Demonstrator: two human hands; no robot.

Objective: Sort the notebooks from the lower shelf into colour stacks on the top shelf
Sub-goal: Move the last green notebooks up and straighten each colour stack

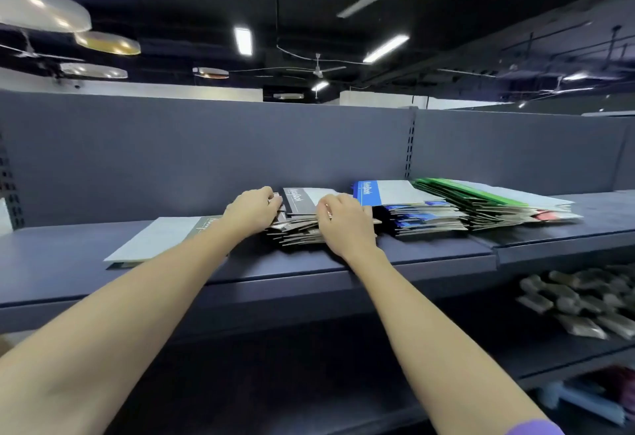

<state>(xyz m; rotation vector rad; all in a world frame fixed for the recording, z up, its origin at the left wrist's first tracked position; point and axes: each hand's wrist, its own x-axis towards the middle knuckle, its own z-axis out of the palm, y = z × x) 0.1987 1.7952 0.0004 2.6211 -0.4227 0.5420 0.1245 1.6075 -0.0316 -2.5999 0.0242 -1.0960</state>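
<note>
Both hands are closing on the black notebook stack (299, 218): the left hand (252, 209) is curling its fingers over the stack's left edge, and the right hand (345, 220) is pressing on its right front corner with fingers bent, thumb side hidden, so how tightly each grip is clamping cannot be told. Neither hand is lifting a notebook clear of the pile.

The top shelf (309, 263) is carrying everything, a long dark grey board running across the view. Taking the black notebook stack as landmark: the green notebook stack (494, 202) is lying farthest to its right, fanned out, with a red cover showing at its right end. The blue notebook stack (412, 208) is sitting between the green one and the black one, its left edge just beside the right hand. To the left of the black stack a single olive-spined notebook (161, 240) is lying flat, partly under the left forearm. Below and right, blurred packets (580, 300) are resting on the lower shelf (549, 359).
</note>
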